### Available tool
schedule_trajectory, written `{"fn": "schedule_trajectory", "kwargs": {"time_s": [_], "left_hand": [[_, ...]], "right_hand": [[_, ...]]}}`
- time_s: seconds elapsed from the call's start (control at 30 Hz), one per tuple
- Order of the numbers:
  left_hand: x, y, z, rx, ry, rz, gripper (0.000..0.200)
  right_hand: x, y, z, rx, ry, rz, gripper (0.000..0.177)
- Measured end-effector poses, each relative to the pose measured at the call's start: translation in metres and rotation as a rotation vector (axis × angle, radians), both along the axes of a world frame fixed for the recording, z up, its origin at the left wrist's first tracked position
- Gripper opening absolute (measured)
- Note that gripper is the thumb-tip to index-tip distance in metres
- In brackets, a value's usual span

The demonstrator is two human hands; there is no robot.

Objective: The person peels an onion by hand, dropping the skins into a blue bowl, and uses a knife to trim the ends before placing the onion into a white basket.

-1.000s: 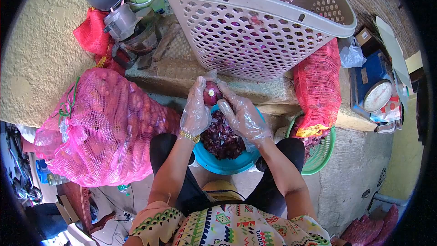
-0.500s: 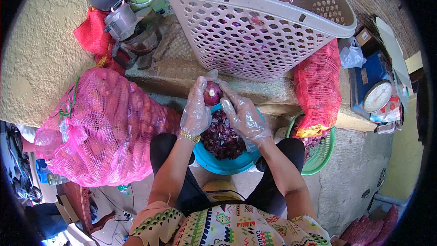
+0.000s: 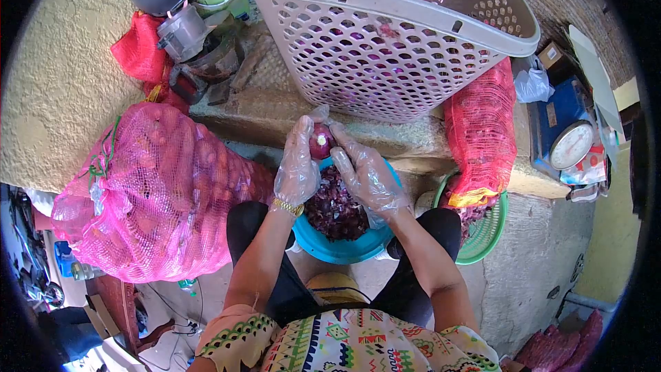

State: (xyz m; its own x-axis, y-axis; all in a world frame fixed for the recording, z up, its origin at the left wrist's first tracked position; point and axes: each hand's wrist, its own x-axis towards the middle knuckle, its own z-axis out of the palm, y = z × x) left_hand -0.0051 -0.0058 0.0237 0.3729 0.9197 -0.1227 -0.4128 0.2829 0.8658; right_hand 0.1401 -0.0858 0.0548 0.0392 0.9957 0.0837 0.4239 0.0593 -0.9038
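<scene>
A red onion with a pale cut end facing me sits between my two hands, both in clear plastic gloves. My left hand is closed round its left side. From the right, my right hand presses its fingers and thumb against the onion; whether a small blade is in these fingers I cannot make out. Directly below is a blue basin holding a heap of dark purple onion skins.
A tall perforated grey basket with onions stands on the ledge ahead. To the left is a full pink mesh sack. On the right are a red mesh sack, a green basket and a dial scale.
The onion has turned very slightly between my hands. My right hand has shifted a little to the left; my left hand stays nearly in place.
</scene>
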Motion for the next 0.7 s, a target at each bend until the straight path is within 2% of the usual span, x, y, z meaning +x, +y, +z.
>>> {"fn": "schedule_trajectory", "kwargs": {"time_s": [0.7], "left_hand": [[0.0007,0.0008,-0.0017,-0.066,-0.071,0.013,0.049]], "right_hand": [[-0.0017,0.0016,0.0,0.031,-0.029,-0.038,0.044]]}}
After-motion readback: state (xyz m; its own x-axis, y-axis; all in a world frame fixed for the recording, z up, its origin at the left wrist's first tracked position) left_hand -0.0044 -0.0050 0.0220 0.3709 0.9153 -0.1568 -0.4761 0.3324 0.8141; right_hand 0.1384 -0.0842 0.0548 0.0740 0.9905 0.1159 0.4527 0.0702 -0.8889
